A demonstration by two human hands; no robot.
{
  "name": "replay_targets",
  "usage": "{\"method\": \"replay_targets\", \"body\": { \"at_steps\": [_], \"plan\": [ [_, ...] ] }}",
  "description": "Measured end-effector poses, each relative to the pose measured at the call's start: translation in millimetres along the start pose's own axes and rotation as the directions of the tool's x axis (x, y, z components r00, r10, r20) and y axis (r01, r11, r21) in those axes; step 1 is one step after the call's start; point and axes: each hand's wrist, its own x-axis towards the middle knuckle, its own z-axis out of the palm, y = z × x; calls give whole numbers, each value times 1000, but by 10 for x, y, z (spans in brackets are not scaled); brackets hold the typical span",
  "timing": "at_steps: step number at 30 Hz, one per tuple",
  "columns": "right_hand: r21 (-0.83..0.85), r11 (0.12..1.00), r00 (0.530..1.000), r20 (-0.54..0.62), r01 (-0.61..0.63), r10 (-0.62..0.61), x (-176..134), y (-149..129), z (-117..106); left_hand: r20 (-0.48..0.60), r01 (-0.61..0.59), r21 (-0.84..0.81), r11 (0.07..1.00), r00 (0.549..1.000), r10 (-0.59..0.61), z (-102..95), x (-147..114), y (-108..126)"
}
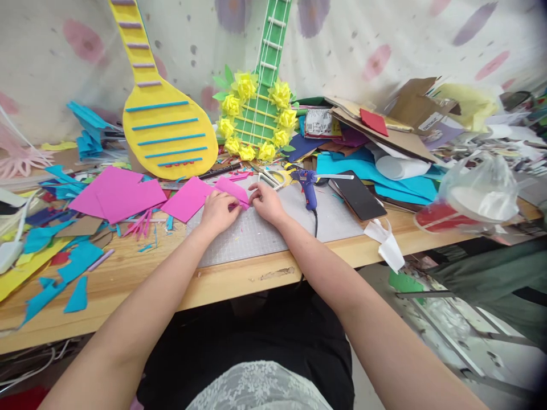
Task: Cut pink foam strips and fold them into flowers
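Observation:
A small magenta piece of paper (232, 189) lies partly curled or folded on the grey gridded cutting mat (248, 247). My left hand (220, 212) pinches its near edge, fingers bent. From the other side, my right hand (265, 202) has its fingertips pressed together at the right end of the same piece. A larger flat magenta sheet (187, 199) rests just left of my left hand. Beyond the right hand are scissors with white and yellow handles (276, 179) and a blue glue gun (307, 188) with a glue stick sticking out of its back.
A yellow paper guitar shape (171, 128) and a green one with yellow flowers (258, 117) lean at the back. On the right are a phone (356, 196), stacked paper and cardboard (397, 176), and a bagged cup (465, 199). Blue scraps (81, 259) litter the left side.

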Motion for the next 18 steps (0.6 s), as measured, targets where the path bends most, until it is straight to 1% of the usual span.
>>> {"method": "replay_targets", "body": {
  "at_steps": [3, 6, 9, 12, 18],
  "plan": [
    [-13, 1000, 1000, 21, 8, -7, 0, -6, -3, -8, 66, -10, 998, 998, -66, -13, 11, 40],
    [-9, 1000, 999, 30, -11, 11, -3, -12, -1, 4, 125, -1, 992, 992, -125, -9, 44, 71],
    [-16, 999, 999, 29, -41, 42, -5, -23, 1, 4, 202, 24, 979, 979, -202, 21, 66, 105],
    [-37, 998, 998, 36, -48, 49, -7, -34, 11, -25, 266, 32, 963, 964, -266, 63, 54, 147],
    [-123, 992, 999, 37, -17, 22, -21, -52, 38, -61, 318, 21, 948, 947, -316, 100, 16, 174]
  ]
}}
